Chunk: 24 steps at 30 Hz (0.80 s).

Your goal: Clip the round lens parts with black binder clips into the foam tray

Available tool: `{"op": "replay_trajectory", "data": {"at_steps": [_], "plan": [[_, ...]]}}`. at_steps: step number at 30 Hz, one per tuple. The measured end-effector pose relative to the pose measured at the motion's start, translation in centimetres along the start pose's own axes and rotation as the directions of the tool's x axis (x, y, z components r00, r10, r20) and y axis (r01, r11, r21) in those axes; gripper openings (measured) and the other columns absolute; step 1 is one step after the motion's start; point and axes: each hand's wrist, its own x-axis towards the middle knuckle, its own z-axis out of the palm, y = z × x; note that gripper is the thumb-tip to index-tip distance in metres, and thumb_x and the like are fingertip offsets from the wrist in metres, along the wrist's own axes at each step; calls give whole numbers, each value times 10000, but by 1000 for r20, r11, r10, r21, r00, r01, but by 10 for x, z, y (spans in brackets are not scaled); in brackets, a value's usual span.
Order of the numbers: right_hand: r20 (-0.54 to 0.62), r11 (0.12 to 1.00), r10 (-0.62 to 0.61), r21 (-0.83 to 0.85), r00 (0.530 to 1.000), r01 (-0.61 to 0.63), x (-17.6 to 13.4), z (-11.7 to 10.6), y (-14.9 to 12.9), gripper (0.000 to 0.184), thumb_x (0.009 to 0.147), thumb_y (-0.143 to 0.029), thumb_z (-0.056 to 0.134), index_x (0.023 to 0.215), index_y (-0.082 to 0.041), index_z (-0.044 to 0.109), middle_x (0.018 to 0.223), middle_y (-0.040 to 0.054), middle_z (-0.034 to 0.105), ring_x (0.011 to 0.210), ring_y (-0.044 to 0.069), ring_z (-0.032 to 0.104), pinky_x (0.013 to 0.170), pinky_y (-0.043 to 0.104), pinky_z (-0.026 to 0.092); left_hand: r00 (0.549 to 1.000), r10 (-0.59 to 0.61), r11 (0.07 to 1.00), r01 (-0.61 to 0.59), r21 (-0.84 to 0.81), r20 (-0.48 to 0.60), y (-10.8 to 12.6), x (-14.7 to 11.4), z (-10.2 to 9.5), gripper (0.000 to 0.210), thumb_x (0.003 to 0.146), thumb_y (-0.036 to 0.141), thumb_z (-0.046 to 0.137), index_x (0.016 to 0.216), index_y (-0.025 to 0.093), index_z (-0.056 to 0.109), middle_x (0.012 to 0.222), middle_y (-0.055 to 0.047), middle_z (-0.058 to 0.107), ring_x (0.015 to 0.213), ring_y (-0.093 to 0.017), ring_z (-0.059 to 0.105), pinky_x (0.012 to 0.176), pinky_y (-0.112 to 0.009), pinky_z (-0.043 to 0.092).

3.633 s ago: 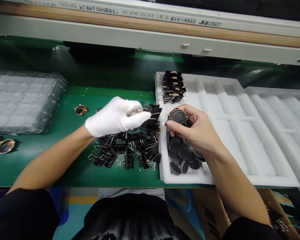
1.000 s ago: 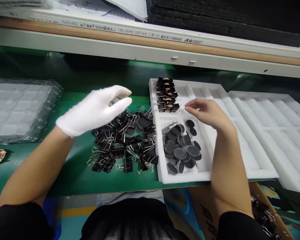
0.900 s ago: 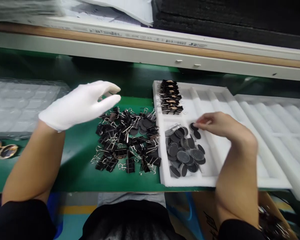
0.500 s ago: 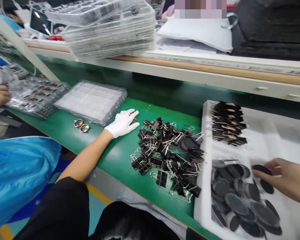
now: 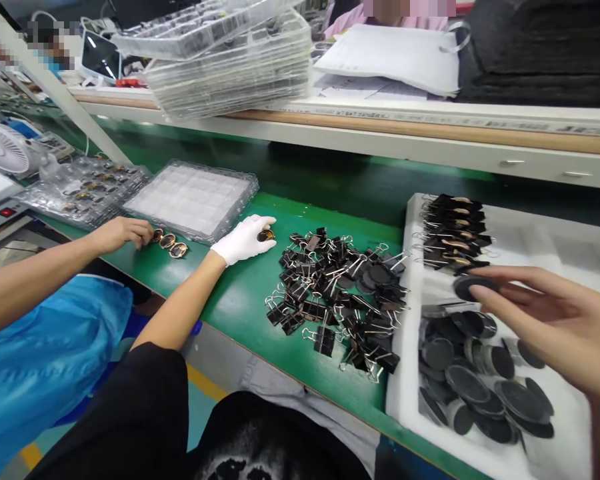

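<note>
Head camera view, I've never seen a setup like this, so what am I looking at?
There's no machine: a camera worn on a person's head looks down at their own hands. The gloved left hand has a gold-rimmed piece between thumb and finger; whether it's gripped is unclear. The bare right hand holds a black disc above a white tray of similar discs. Binder clips lie heaped on the green table. A co-worker's hand is beside more gold-rimmed pieces.

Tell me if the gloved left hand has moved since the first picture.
Yes: the left hand has moved left, away from the white foam tray.
</note>
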Motion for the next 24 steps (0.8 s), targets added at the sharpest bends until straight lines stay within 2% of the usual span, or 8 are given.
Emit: {"op": "replay_trajectory", "data": {"at_steps": [3,8,14,17,19,21,22,24], "plan": [[79,975,-38,222,996,20,-12,8,-28,167,738,-452,810,891,-384,802,917,51,799,776,300,770,716,455,676,999,-35,999,35,-1,-20,4,-2,0,681,915,402,675,1525,161,493,1455,-148,582,1222,-234,645,1149,-385,484],[136,964,-107,256,985,69,-12,12,-21,232,813,-482,797,990,-333,808,975,55,802,829,270,766,744,411,651,986,-151,988,153,25,-69,5,-4,3,643,931,481,655,1443,107,549,1392,-202,645,1312,-343,610,1169,-516,464],[36,904,-211,388,977,181,-11,17,-27,184,835,-372,795,984,-264,806,970,54,799,833,230,764,773,378,665,972,-161,987,158,-32,-170,18,-2,-9,664,910,407,703,1461,117,473,1316,-142,722,1171,-226,713,1104,-379,549],[-159,829,-340,415,927,375,-18,24,-38,147,839,-255,804,973,-309,825,956,19,813,818,238,772,752,421,678,931,50,998,-64,-27,-361,54,-2,-25,707,895,430,740,1467,146,435,1298,-126,736,1172,-221,718,1118,-399,545],[-332,762,-452,338,828,552,-26,28,-43,310,831,-162,810,1048,-384,828,999,-12,828,886,270,793,805,482,681,866,299,947,-323,10,-401,91,-1,-33,728,891,453,765,1466,161,428,1256,-119,750,1091,-210,742,1043,-384,584],[-422,718,-543,215,726,662,-32,31,-44,472,820,-102,813,1132,-455,801,1066,-38,826,984,302,802,878,540,675,792,516,847,-529,54,-328,131,0,-37,720,910,429,762,1482,171,410,1207,-111,758,1047,-207,750,1000,-377,594],[-421,712,-577,162,700,684,-34,32,-43,501,815,-96,817,1141,-474,793,1085,-45,821,1016,315,801,884,556,677,753,599,791,-608,59,-271,150,1,-37,712,917,417,760,1486,178,404,1190,-109,759,1041,-215,750,983,-383,595],[-335,726,-623,89,707,682,-36,33,-38,449,819,-129,826,1095,-482,801,1100,-52,814,1052,330,796,864,561,684,668,715,688,-724,43,-207,182,3,-34,696,940,401,737,1496,188,377,1161,-108,757,1019,-229,746,934,-386,597]]}}
